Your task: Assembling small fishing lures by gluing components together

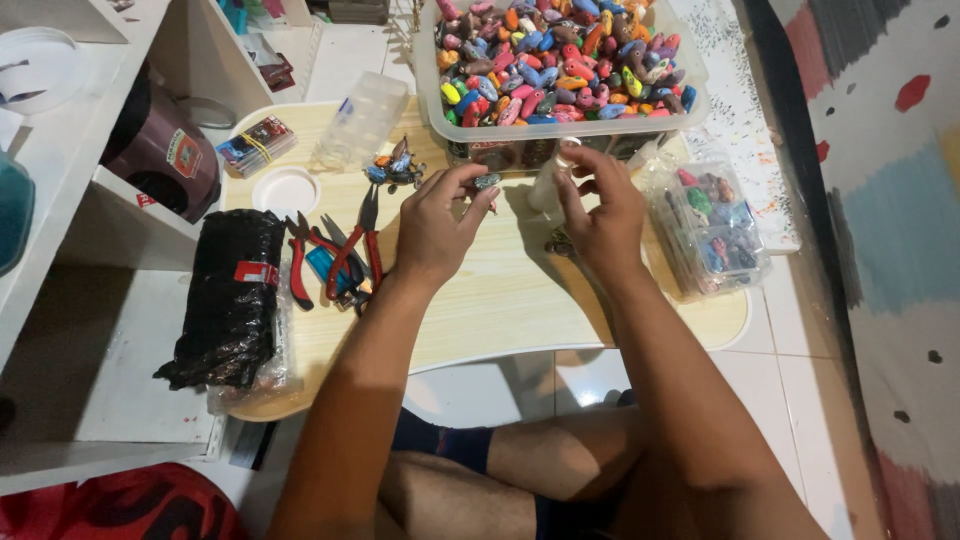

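Item 1. Black plastic-wrapped bundle (228,300) with a red label lay at the far left edge of the tabletop (500,300), parked, as I judged it, out of the working area.

Item 2. Red-handled pliers (297,262) and a second red-handled cutter (360,245) lay side by side just left of the hands, handles toward the person, likely for a quick pick-up.

Item 3. White round lid (285,190) and a clear empty box (362,120) sat further back.

Item 4. Small heap of coloured pieces (395,165) sat near the left hand.

Item 5. Left hand (432,228): I saw its grip clenched on a small dark piece (487,182), pinched at the fingertips and lifted just above the tabletop.

Item 6. Large clear tub (560,130) heaped with multicoloured pieces (560,60) stood directly behind both hands, probably as the supply.

Item 7. Right hand (600,215): fingers curled around a pale tube-like object (548,185); I could not tell what it was, though the grip looked closed on it.

Item 8. Clear compartment case (715,225) holding sorted coloured pieces sat just right of the right hand.
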